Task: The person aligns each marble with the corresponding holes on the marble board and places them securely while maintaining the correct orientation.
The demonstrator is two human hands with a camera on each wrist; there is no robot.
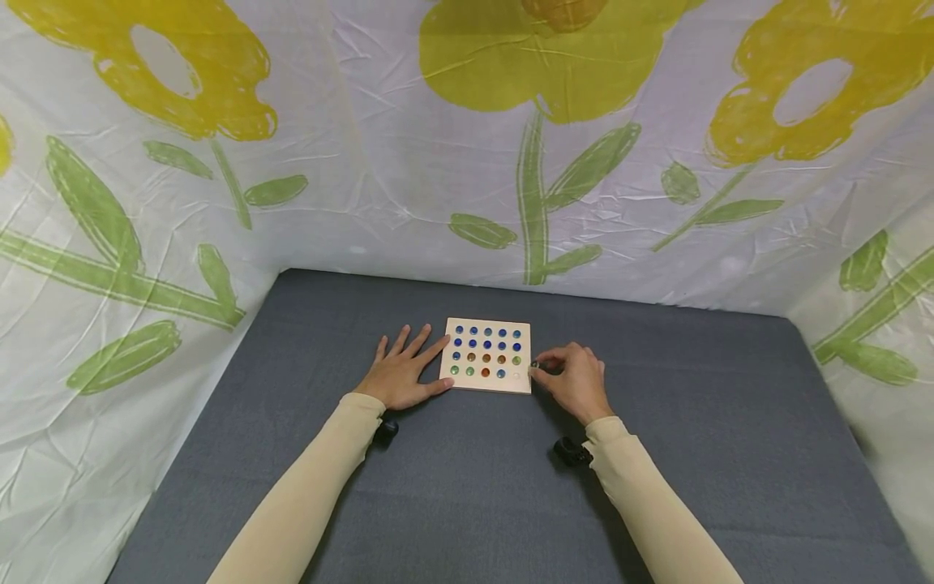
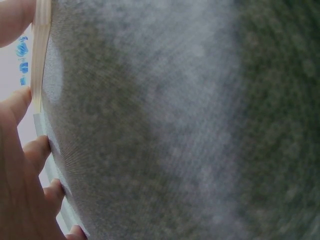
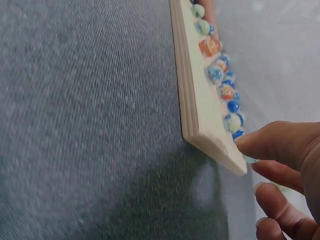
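Observation:
A light wooden board (image 1: 522, 385) lies on the dark cloth, with rows of glass marbles in its hollows. Most marbles, like the blue marble (image 1: 487, 344), are blue; some are green or orange. A pale hollow (image 1: 517, 375) shows at its near right corner. My left hand (image 1: 397, 377) lies flat with spread fingers, its thumb and index fingertip touching the board's left edge. At the right edge my right hand (image 1: 576, 381) pinches a small glass marble (image 3: 251, 159) between thumb and index finger; it looks greenish and is mostly covered by the fingertips.
The board stands on a table with a dark grey cloth (image 1: 467, 487). Behind and at both sides hangs a white curtain (image 1: 379, 162) with yellow flowers and green leaves. A black wrist camera (image 1: 571, 451) sits under the right sleeve.

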